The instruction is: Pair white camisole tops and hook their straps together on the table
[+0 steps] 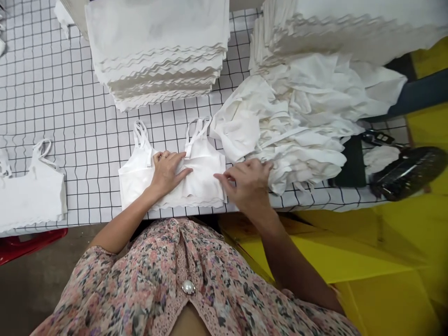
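Head view: a white scallop-hemmed strappy cropped top [206, 168] is laid flat on a white, black-gridded table [80, 107].
Left hand [170, 173]: pressed on the top, fingers extended and together, nothing gripped.
Right hand [247, 184]: fingers lightly curled, tips resting on the top's right side, no pinch seen.
Nearby: a loose pile of white garments [301, 121] is just beside the right hand; a tall folded white stack [157, 56] is placed beyond the top.

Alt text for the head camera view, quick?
Left hand presses a white strappy scalloped-hem top flat on a white black-grid table cover; the right hand sits between it and a crumpled heap of white garments.
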The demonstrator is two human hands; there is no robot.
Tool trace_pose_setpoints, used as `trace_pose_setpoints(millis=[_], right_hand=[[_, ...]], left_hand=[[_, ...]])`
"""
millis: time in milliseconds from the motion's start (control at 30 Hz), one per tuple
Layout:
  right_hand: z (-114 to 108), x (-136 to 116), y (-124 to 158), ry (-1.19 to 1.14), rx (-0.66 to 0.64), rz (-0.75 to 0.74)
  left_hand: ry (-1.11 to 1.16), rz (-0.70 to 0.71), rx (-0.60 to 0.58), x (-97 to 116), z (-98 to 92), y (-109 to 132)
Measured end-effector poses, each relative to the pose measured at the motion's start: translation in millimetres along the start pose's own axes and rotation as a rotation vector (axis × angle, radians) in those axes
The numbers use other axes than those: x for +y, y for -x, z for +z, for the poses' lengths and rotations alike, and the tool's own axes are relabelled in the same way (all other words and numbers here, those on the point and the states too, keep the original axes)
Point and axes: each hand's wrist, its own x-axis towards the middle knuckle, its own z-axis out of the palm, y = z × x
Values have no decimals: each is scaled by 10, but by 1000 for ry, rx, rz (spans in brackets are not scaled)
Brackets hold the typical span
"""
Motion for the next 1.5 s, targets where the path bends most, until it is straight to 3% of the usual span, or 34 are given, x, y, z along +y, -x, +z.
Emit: trace_pose_setpoints(millis=[133, 300, 400, 467, 600, 733, 800, 867, 933, 1000, 1200, 1367, 1500], right_hand=[[184, -158, 245, 76, -50, 125], [174, -61, 246, 24, -96, 203], [152, -64, 267, 28, -44, 216], [191, -188, 290, 12, -12, 142], [382, -515, 354, -42, -133, -125], [492, -414, 505, 5, -217, -83], [468, -243, 616, 36, -189, -59], [435, -111, 721, 55, -154, -62], [422, -68, 801, 59, -125, -67], [429, -109, 844, 49, -109, -79], [451, -309, 784, 9, -108, -192], [451, -313, 713, 15, -161, -196], [449, -414, 663, 31, -189, -137]], left_hand=[[-7, -12, 29, -14, 42, -60], [-23, 27, 70, -73, -16, -70], [-114, 100, 204, -49, -198, 211], [-200, 155, 280, 5, -299, 504], [-278, 183, 134, -57, -328, 991], [-269, 142, 37, -485, -390, 1107], [-232, 108, 110, -679, -509, 1134], [-203, -3, 283, -769, -634, 1208], [-202, -150, 426, -748, -699, 1308], [-211, -269, 446, -653, -678, 1383], [-84, -491, 410, -416, -501, 1311], [78, -521, 396, -580, -689, 1171], [-96, -459, 435, -550, -731, 1109]])
